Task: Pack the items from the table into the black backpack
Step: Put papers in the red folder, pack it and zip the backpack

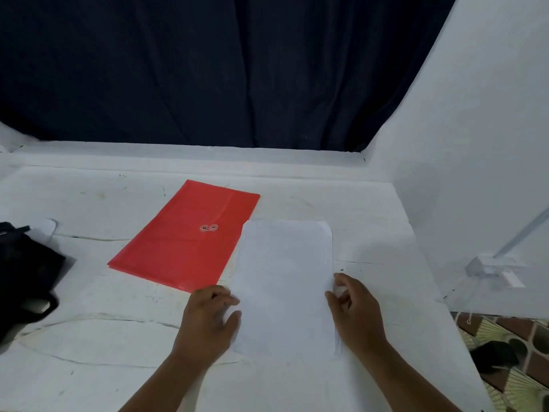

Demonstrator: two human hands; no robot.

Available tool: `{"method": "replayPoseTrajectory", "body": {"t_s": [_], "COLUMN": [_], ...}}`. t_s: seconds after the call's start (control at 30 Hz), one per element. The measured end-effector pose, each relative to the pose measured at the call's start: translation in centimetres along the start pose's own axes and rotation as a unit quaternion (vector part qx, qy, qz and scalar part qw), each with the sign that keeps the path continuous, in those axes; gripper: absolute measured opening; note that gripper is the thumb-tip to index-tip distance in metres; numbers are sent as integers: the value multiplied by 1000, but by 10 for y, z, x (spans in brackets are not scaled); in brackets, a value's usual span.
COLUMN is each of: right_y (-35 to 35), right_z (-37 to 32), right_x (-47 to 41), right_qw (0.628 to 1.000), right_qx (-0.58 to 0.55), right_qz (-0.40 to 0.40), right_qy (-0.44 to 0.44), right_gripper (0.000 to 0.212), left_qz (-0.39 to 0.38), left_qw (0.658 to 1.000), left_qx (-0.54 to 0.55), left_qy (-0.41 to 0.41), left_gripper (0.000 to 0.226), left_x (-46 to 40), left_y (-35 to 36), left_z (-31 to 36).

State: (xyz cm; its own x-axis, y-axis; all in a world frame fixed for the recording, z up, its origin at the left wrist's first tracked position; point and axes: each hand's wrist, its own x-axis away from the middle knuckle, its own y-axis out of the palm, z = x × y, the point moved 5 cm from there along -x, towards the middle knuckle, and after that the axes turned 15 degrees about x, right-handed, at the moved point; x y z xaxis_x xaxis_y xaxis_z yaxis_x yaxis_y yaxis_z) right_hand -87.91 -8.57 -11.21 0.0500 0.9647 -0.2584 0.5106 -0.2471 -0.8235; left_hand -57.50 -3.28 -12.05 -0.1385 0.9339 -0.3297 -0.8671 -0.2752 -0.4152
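White tabletop under a dark curtain carries, from the left, the black backpack at the edge, a red string-tie envelope, then a thin stack of white paper overlapping its corner. The left hand and right hand pinch the stack's long edges with curled fingers. Light and floppy, it likely needs this two-sided hold to avoid buckling.
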Motion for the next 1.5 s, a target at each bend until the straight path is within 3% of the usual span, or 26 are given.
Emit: {"method": "replayPoseTrajectory", "body": {"t_s": [0.17,0.67,0.87,0.97,1.03,1.23,1.3,1.4,1.5], "right_y": [5,12,12,7,7,38,56,87,118], "right_z": [-3,4,-2,-30,-58,-152,-181,-224,-272], "right_x": [0,1,-5,-10,-12,-6,-1,8,17], "right_qw": [999,998,998,997,996,986,979,967,959], "right_qx": [10,36,53,62,35,-39,-50,-71,-95], "right_qz": [9,-1,-36,-10,2,-33,-49,-68,-90], "right_qy": [-42,-50,-28,-53,-82,-158,-193,-235,-252], "right_gripper": [30,19,19,18,18,14,15,14,14], "left_qz": [-1,-23,-54,-34,-10,79,102,120,167], "left_qw": [1000,999,997,986,985,991,994,986,958], "left_qx": [-1,6,-4,76,99,49,-10,-117,-230], "left_qy": [31,23,-48,-142,-137,-97,-45,12,-29], "left_gripper": [18,16,18,26,32,23,11,31,51], "left_x": [0,1,-1,-5,-7,0,6,13,21], "left_y": [0,-3,-5,-16,-31,-114,-151,-211,-275], "left_z": [7,11,12,16,23,8,0,-17,-47]}}
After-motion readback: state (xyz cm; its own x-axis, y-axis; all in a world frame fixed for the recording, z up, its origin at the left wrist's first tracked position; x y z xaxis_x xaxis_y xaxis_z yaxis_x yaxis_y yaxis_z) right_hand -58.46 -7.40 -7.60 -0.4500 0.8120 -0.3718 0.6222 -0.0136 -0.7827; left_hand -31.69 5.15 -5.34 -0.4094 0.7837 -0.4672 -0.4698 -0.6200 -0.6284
